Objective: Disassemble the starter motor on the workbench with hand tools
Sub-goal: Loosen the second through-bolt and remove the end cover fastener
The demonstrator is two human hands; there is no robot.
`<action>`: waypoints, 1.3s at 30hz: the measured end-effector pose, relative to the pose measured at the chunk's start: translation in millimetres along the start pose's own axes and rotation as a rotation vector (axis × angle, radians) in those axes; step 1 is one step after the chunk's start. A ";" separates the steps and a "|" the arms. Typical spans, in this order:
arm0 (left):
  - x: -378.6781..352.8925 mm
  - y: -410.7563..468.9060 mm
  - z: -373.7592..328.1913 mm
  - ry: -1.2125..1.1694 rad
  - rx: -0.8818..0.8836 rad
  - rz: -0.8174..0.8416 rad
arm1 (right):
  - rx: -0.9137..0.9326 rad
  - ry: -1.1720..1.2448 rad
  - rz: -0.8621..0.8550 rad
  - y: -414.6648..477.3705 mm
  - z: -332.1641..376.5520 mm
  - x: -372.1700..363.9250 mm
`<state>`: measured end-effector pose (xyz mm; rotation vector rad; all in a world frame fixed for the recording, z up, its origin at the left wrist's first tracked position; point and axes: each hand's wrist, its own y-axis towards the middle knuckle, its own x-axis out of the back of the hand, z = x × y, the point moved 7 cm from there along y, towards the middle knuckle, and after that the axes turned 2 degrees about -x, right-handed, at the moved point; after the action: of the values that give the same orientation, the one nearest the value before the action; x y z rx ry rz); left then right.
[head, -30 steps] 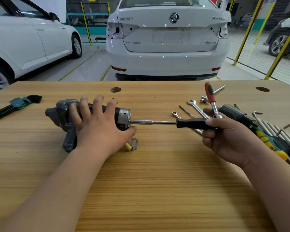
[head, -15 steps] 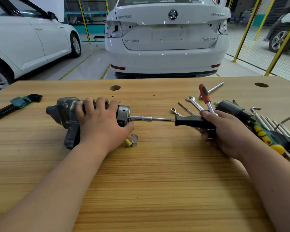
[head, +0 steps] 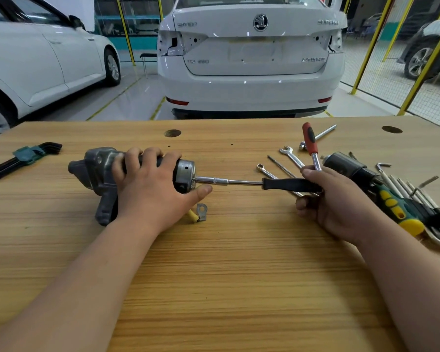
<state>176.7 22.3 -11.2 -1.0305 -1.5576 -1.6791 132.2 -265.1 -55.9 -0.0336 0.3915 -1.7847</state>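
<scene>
Surface (head: 214, 288) carries the motor (head: 97, 171) far left, lying on its side. My left hand (head: 153, 191) clamps down over its body; my right hand (head: 330, 199) is wrapped round the driver (head: 287, 184), socket seated on the end cap (head: 187, 174). I judge I'm undoing a through-bolt; next I turn while bracing the motor. Spare tools (head: 404, 199) lie right. The bolt head is hidden inside the socket.

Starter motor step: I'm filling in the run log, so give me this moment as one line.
left hand: holds starter motor on workbench | right hand: grips nut driver | socket: on motor's end face
</scene>
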 end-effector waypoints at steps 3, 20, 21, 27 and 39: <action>-0.7 -0.1 0.2 -0.005 0.007 -0.009 | 0.017 -0.130 -0.068 0.0 2.3 2.7; -5.7 1.0 0.8 -0.023 -0.005 0.012 | -0.016 -0.015 0.051 4.6 -0.3 7.3; -5.8 2.1 1.1 -0.015 -0.011 0.021 | 0.000 -0.055 0.030 4.8 0.5 8.0; 1.5 10.0 2.7 0.041 -0.068 0.039 | 0.133 -0.351 -0.067 0.9 6.7 9.3; -5.4 32.9 1.8 0.130 -0.218 0.215 | 0.150 -0.344 -0.088 4.0 8.8 11.0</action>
<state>207.8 20.1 0.8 -1.1300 -1.1571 -1.7525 135.2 -278.5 -50.7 -0.2515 0.0096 -1.8478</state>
